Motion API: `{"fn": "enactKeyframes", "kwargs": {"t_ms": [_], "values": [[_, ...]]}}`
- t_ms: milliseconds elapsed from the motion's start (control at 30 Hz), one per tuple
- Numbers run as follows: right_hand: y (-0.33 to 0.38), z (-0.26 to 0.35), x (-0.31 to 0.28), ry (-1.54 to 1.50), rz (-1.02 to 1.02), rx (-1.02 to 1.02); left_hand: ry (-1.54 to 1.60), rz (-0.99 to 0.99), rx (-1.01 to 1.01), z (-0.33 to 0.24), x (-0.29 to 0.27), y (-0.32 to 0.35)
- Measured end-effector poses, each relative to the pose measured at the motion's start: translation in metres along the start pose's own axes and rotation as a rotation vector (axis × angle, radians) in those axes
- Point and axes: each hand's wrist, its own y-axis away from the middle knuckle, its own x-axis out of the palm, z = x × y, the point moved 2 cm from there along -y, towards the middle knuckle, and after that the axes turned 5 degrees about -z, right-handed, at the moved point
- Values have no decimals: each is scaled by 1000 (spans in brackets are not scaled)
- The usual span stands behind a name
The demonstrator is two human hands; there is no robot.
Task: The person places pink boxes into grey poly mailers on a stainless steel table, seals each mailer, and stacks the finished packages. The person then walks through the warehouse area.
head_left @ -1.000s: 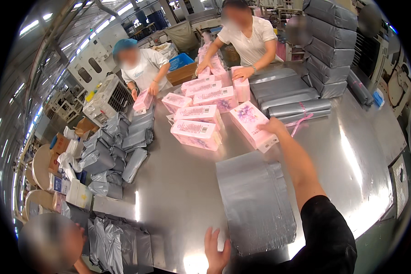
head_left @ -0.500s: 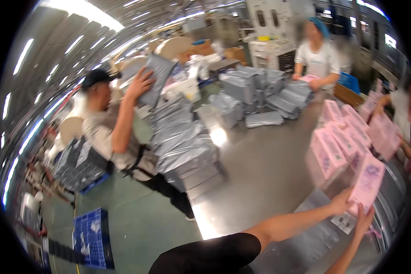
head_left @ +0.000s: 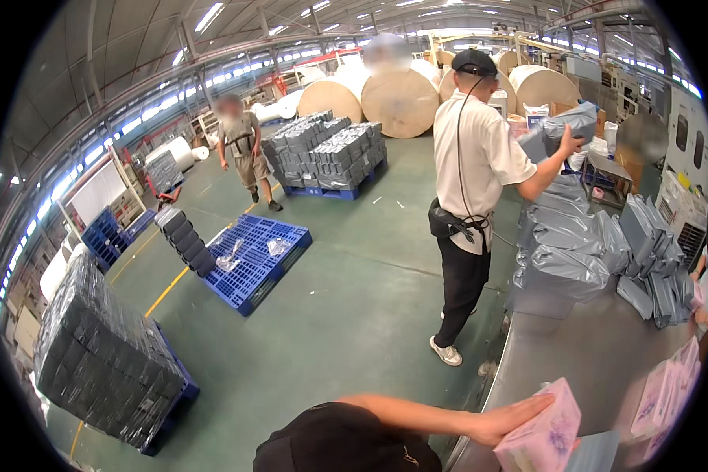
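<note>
My left hand (head_left: 515, 418) lies along the upper side of a pink pack (head_left: 549, 429) with a purple flower print, its fingers stretched over the edge and gripping it. The pack is tilted at the lower right, above the metal table (head_left: 519, 370). Part of a grey plastic bag (head_left: 594, 452) shows beside and under the pack. My right hand is out of view. Farther right on the table stand several more pink packs (head_left: 659, 397), blurred near the rim.
Filled grey bags (head_left: 566, 271) cover the table's far part. A co-worker (head_left: 472, 157) in a beige shirt stands by its left edge, holding a grey bag (head_left: 570, 122). Wrapped grey stacks (head_left: 106, 354) and a blue pallet (head_left: 256, 259) stand on the green floor; another person (head_left: 240, 138) walks behind.
My view has swung left, showing more floor and pallets. My left hand is still on a pink pack, now above the grey bag; my right hand has left the picture.
</note>
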Motion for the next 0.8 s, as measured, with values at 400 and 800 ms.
{"fn": "enactKeyframes", "kwargs": {"t_ms": [400, 800], "values": [[32, -4, 117, -290, 216, 411, -16, -49, -164, 1, -84, 99], [95, -14, 113, -801, 4, 599, -134, 129, 72, -25, -104, 100]]}}
